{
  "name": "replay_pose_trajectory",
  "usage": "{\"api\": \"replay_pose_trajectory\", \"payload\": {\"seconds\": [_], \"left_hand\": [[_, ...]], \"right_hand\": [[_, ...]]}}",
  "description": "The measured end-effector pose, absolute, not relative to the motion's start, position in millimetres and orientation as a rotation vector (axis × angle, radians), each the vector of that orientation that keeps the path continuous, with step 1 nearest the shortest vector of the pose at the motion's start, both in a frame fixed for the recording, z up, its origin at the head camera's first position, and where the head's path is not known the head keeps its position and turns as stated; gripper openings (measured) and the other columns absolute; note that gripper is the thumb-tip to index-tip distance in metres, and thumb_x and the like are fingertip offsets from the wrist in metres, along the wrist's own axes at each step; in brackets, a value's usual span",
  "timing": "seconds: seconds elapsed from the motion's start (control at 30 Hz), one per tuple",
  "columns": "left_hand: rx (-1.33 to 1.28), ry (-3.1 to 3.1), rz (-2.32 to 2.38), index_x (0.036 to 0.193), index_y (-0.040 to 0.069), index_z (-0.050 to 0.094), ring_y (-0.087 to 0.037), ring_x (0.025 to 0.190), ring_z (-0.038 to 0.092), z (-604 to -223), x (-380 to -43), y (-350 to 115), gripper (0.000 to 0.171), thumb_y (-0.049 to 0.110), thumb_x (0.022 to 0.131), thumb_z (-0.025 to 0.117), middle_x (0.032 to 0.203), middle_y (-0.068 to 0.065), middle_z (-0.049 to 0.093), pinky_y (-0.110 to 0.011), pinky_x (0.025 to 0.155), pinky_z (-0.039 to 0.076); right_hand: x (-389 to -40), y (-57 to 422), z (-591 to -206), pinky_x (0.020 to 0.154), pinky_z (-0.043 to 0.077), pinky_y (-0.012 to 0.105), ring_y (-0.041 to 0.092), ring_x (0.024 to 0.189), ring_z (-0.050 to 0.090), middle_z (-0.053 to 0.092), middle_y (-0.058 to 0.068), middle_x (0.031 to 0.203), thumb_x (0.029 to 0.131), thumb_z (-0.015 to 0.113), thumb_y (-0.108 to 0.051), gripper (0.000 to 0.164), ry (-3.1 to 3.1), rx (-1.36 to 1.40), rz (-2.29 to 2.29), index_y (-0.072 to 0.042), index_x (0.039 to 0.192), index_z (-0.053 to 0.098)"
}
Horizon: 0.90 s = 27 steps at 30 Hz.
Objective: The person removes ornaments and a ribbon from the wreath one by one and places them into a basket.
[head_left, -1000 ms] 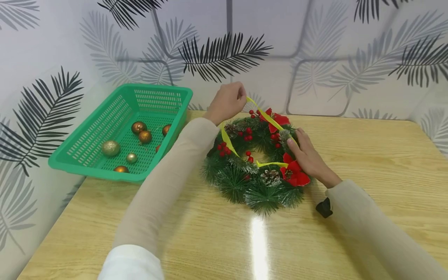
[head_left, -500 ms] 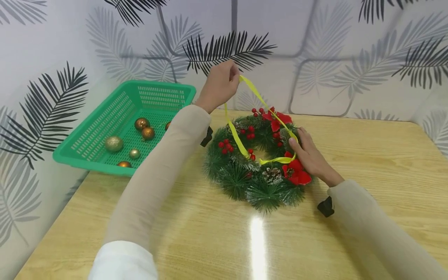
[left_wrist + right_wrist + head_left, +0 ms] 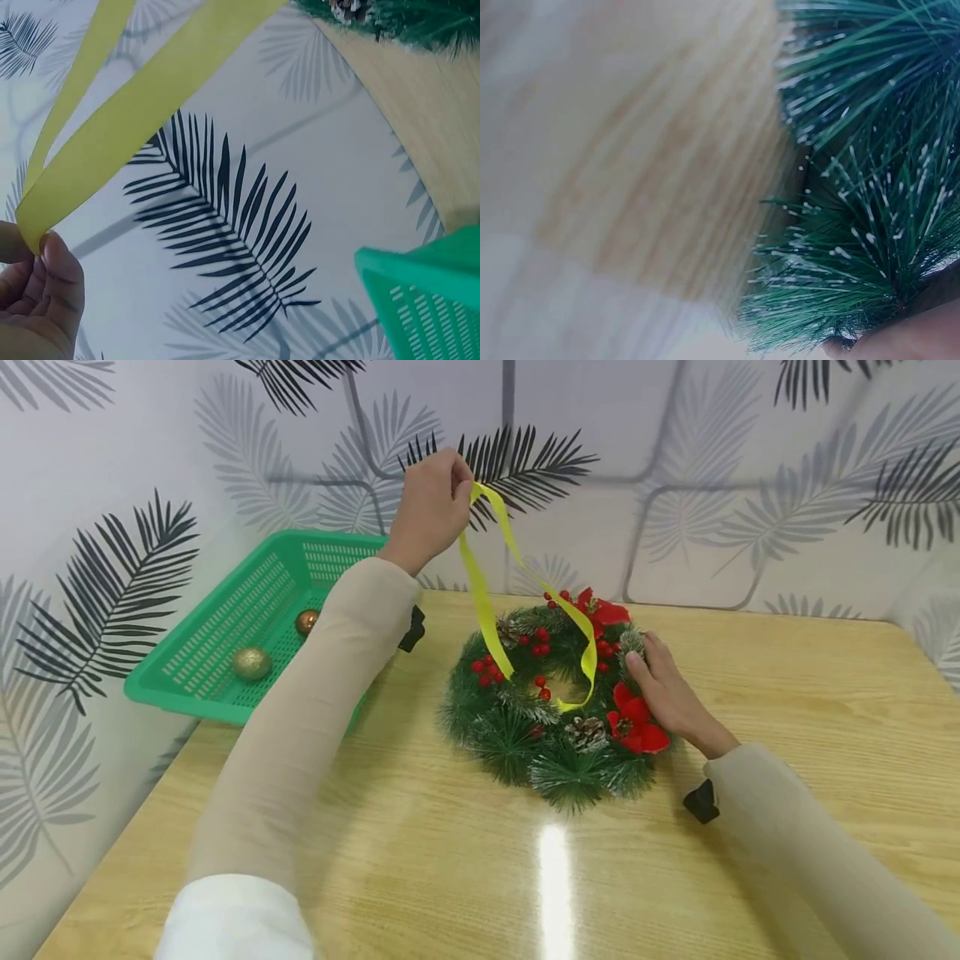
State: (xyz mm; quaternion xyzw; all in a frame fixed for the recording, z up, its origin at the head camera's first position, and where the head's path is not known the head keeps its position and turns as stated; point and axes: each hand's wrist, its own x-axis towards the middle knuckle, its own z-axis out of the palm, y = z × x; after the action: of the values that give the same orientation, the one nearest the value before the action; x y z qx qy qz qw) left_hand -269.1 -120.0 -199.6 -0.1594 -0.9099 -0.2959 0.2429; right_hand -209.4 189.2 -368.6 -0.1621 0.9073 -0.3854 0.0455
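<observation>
A green pine wreath [image 3: 570, 777] with red berries, pine cones and red flowers lies on the wooden table. Above and behind it, my left hand [image 3: 431, 506] pinches a loop of yellow ribbon [image 3: 480, 589] between thumb and fingers; the left wrist view shows the pinched fold of ribbon [image 3: 112, 157] close up. Both strands hang down to the wreath's centre, one curving over its right half. My right hand [image 3: 671, 697] grips the wreath's right edge, thumb on top. Frosted needles [image 3: 870, 232] fill the right side of the right wrist view, with part of that hand at the bottom corner.
A green plastic basket [image 3: 187, 697] stands at the left, partly behind my left forearm. In it lie a gold glitter ball [image 3: 251, 663] and a copper ball [image 3: 306, 622]. Behind the table rises a leaf-patterned wall [image 3: 697, 543].
My left hand has risen and moved left, drawing the ribbon up. One strand has come away from beside my right thumb and hangs looser. The right hand stays on the wreath.
</observation>
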Motion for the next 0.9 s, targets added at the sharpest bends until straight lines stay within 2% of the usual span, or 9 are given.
{"api": "replay_pose_trajectory", "payload": {"seconds": [0.2, 0.4, 0.5, 0.67, 0.87, 0.9], "left_hand": [[-0.351, -2.486, -0.761, 0.101, -0.007, 0.057, -0.023, 0.083, 0.051, -185, -266, -135, 0.020, 0.004, 0.098, 0.041, 0.096, -0.017, 0.059, -0.030, 0.075, 0.041], [-0.237, -2.556, -0.715, 0.112, -0.004, 0.058, -0.018, 0.079, 0.046, -178, -265, -155, 0.024, 0.004, 0.098, 0.040, 0.098, -0.015, 0.060, -0.027, 0.072, 0.038], [-0.233, -2.565, -0.709, 0.115, -0.005, 0.060, -0.019, 0.081, 0.046, -178, -264, -164, 0.030, 0.000, 0.097, 0.037, 0.102, -0.017, 0.062, -0.028, 0.074, 0.039], [-0.203, -2.592, -0.653, 0.110, -0.006, 0.066, -0.026, 0.092, 0.055, -179, -262, -179, 0.036, -0.001, 0.093, 0.035, 0.112, -0.019, 0.065, -0.033, 0.090, 0.044], [-0.136, -2.571, -0.626, 0.094, -0.004, 0.068, -0.029, 0.089, 0.055, -182, -259, -196, 0.027, 0.003, 0.085, 0.044, 0.092, -0.016, 0.064, -0.039, 0.092, 0.043], [-0.125, -2.567, -0.621, 0.092, -0.004, 0.068, -0.029, 0.090, 0.053, -182, -258, -199, 0.025, 0.004, 0.084, 0.045, 0.089, -0.015, 0.062, -0.039, 0.095, 0.040]], "right_hand": [[-210, 188, -368, 0.114, 0.001, 0.062, 0.042, 0.145, -0.009, -0.008, 0.025, 0.158, 0.103, 0.020, -0.044, 0.070, 2.767, -0.503, -1.176, 0.003, 0.151, 0.000], [-210, 186, -367, 0.114, 0.002, 0.063, 0.042, 0.145, -0.009, -0.009, 0.024, 0.158, 0.104, 0.021, -0.043, 0.069, 2.766, -0.509, -1.169, 0.002, 0.151, 0.000], [-210, 186, -366, 0.114, 0.002, 0.063, 0.042, 0.145, -0.009, -0.009, 0.024, 0.158, 0.104, 0.021, -0.043, 0.069, 2.768, -0.510, -1.162, 0.002, 0.151, 0.000], [-209, 187, -366, 0.114, 0.002, 0.063, 0.042, 0.145, -0.009, -0.010, 0.023, 0.158, 0.104, 0.021, -0.043, 0.069, 2.768, -0.504, -1.152, 0.001, 0.151, -0.001], [-208, 188, -366, 0.113, 0.003, 0.064, 0.042, 0.145, -0.010, -0.012, 0.022, 0.158, 0.104, 0.021, -0.043, 0.069, 2.761, -0.503, -1.157, 0.000, 0.152, -0.003], [-208, 188, -367, 0.113, 0.002, 0.064, 0.041, 0.145, -0.010, -0.012, 0.022, 0.158, 0.104, 0.021, -0.044, 0.070, 2.758, -0.504, -1.159, 0.000, 0.152, -0.003]]}}
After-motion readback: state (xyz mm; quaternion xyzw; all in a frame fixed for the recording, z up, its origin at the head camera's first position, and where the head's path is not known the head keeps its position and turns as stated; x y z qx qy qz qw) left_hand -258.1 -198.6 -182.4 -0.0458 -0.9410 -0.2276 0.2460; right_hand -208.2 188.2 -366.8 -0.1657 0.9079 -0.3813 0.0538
